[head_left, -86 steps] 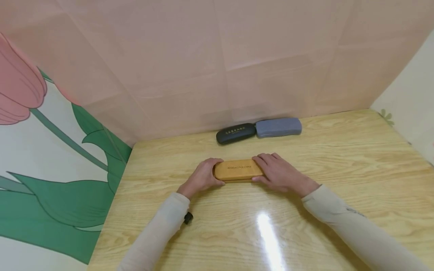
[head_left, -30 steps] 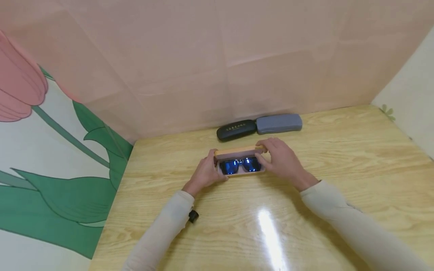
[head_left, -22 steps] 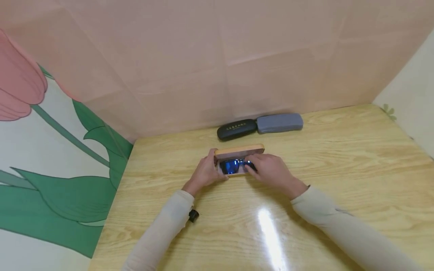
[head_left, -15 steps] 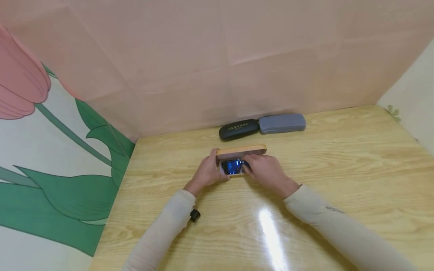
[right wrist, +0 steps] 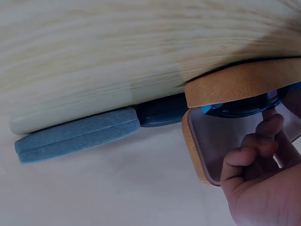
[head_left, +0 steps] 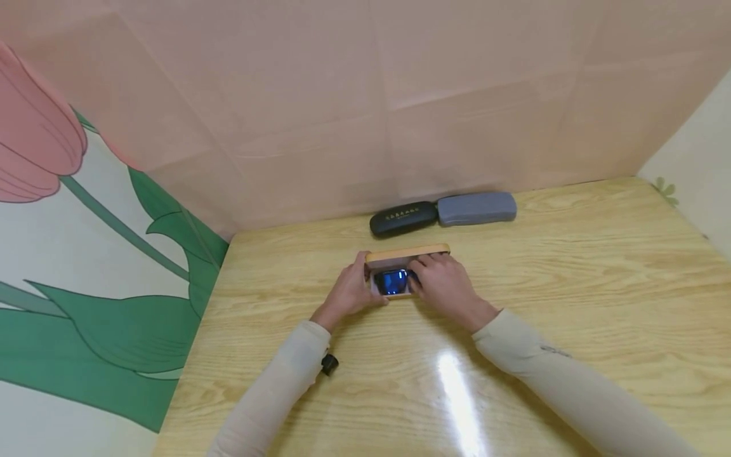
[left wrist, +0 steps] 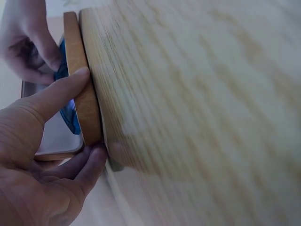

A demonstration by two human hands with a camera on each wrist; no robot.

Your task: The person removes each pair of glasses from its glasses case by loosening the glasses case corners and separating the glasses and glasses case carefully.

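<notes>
Sunglasses (head_left: 394,281) lie in our open wooden case (head_left: 407,256), mid-table (head_left: 571,285). Our left hand (head_left: 347,293) pinches the case's end; our right hand (head_left: 444,287) has curled fingers on the glasses. A careless tug could snag them or drag the case. We count one pair, three cases: wooden, black (head_left: 402,219), grey (head_left: 476,208).

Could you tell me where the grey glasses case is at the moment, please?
In the head view the grey glasses case lies at the table's far edge against the pink wall, end to end with the black case on its left, behind the open wooden case.
</notes>
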